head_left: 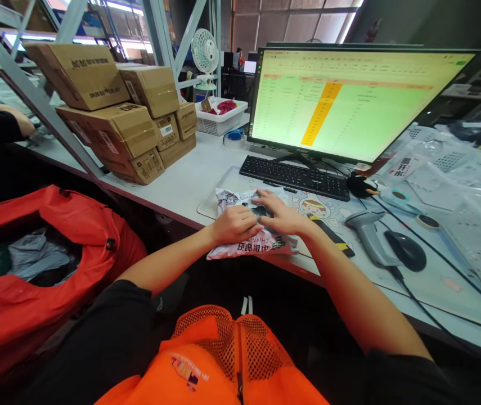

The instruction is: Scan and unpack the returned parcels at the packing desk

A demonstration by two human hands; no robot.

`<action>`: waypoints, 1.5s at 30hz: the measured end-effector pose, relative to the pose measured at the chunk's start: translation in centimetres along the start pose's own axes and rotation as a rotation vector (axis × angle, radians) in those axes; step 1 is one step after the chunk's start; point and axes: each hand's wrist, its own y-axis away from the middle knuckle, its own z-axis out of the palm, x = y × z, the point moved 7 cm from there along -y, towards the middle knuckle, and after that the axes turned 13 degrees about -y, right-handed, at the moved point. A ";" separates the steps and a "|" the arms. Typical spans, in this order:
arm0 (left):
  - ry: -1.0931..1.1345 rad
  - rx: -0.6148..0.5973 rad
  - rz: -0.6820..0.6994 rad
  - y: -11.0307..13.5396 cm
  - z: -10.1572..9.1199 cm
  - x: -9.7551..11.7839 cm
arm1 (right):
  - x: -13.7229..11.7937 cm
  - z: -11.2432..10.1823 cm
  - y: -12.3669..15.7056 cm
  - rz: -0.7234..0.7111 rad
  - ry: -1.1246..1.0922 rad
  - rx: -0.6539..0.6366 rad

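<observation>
A white plastic mailing bag (234, 251) with dark and green print lies at the front edge of the desk, its lower edge reaching the edge. My left hand (235, 225) is closed on top of it, fingers curled together against the plastic. Beside it my right hand (281, 215) rests on the bag with its fingers spread apart. A dark patch shows on the bag between the two hands; I cannot tell what it is. The parts of the bag under both palms are hidden.
Behind the bag stand a keyboard (295, 177) and a monitor (350, 107). To the right lie a barcode scanner (369, 239), a mouse (405, 250) and clear plastic baskets (468, 208). Cardboard boxes (113, 132) are stacked left, above an open red sack (113, 230).
</observation>
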 end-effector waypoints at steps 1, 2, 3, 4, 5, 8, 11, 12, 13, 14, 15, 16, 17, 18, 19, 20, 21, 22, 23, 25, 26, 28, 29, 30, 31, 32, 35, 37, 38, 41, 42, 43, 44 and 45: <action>-0.008 0.022 0.010 0.1 -0.1 0.1 | -0.4 0.1 -0.2 0.004 -0.006 -0.027; -0.020 0.042 0.015 0.2 -0.2 0.1 | -0.7 0.1 -0.4 0.014 0.003 -0.051; -0.032 0.056 0.013 0.2 -0.3 0.1 | -0.9 0.1 -0.6 0.026 0.021 -0.072; -0.042 0.060 0.005 0.2 -0.2 0.0 | -1.2 0.2 -0.8 0.035 0.041 -0.095; -0.047 0.054 -0.007 0.2 -0.1 -0.1 | -1.6 0.3 -0.9 0.039 0.060 -0.118; -0.042 -0.002 -0.026 -0.1 0.7 -0.2 | -2.8 0.5 -1.4 0.073 0.143 -0.088; -0.044 -0.024 -0.013 -0.7 1.3 0.2 | -3.7 0.3 -2.3 0.177 0.314 0.089; -0.042 -0.027 -0.011 -1.0 1.5 0.2 | -3.9 0.3 -2.7 0.208 0.370 0.133; -0.038 -0.029 -0.010 -1.2 1.6 0.3 | -4.1 0.4 -3.1 0.231 0.418 0.157; -0.032 -0.033 -0.011 -1.4 1.6 0.3 | -4.1 0.6 -3.5 0.244 0.456 0.164; -0.023 -0.038 -0.011 -1.5 1.7 0.4 | -4.0 0.8 -3.9 0.248 0.483 0.162; -0.013 -0.044 -0.013 -1.6 1.7 0.4 | -3.8 0.9 -4.3 0.247 0.505 0.150; -0.003 -0.053 -0.023 -1.5 1.7 0.3 | -3.5 1.1 -4.5 0.242 0.522 0.136; 0.005 -0.062 -0.040 -1.4 1.7 0.2 | -3.2 1.3 -4.8 0.234 0.535 0.122; 0.009 -0.074 -0.064 -1.2 1.7 0.2 | -2.9 1.4 -4.9 0.225 0.543 0.108; 0.005 -0.089 -0.093 -0.9 1.7 0.1 | -2.7 1.6 -5.0 0.215 0.548 0.096; -0.007 -0.106 -0.124 -0.6 1.7 0.1 | -2.5 1.8 -5.0 0.205 0.550 0.089; -0.026 -0.126 -0.157 -0.3 1.7 0.0 | -2.4 1.9 -5.0 0.195 0.551 0.091; -0.046 -0.151 -0.184 0.0 1.6 0.1 | -2.3 2.0 -5.0 0.182 0.551 0.098; -0.084 -0.200 -0.232 0.7 1.4 0.3 | -2.4 2.0 -5.1 0.148 0.550 0.128; -0.098 -0.216 -0.252 1.0 1.1 0.4 | -2.5 1.9 -5.1 0.130 0.544 0.144; -0.108 -0.221 -0.240 1.5 0.3 0.7 | -2.4 1.4 -5.0 0.111 0.497 0.155; -0.103 -0.209 -0.204 1.7 -0.2 1.0 | -2.2 1.1 -4.9 0.108 0.445 0.149; -0.091 -0.192 -0.159 1.9 -0.6 1.2 | -2.0 0.7 -4.7 0.107 0.373 0.138; -0.073 -0.172 -0.113 2.1 -1.1 1.4 | -1.8 0.2 -4.4 0.101 0.288 0.119; -0.053 -0.154 -0.075 2.4 -1.5 1.4 | -1.6 -0.2 -4.1 0.091 0.201 0.098; 0.002 -0.125 -0.052 3.0 -1.9 0.8 | -1.7 -0.9 -2.6 0.030 0.062 0.019; 0.032 -0.130 -0.051 3.0 -1.8 0.5 | -2.0 -0.7 -1.6 0.008 0.084 -0.019; 0.042 -0.135 -0.048 2.9 -1.7 0.4 | -2.1 -0.4 -1.1 0.015 0.106 -0.033; 0.046 -0.134 -0.035 2.5 -1.4 0.4 | -1.8 0.9 -0.4 0.096 0.134 -0.035; 0.045 -0.130 -0.033 2.3 -1.3 0.4 | -1.5 1.2 -0.3 0.131 0.134 -0.014; 0.047 -0.128 -0.028 2.3 -1.2 0.4 | -1.2 1.5 -0.4 0.159 0.131 0.013; 0.055 -0.133 -0.024 2.2 -1.1 0.4 | -1.0 1.7 -0.5 0.172 0.125 0.037; 0.067 -0.143 -0.021 2.2 -1.0 0.3 | -0.8 1.9 -0.6 0.166 0.118 0.051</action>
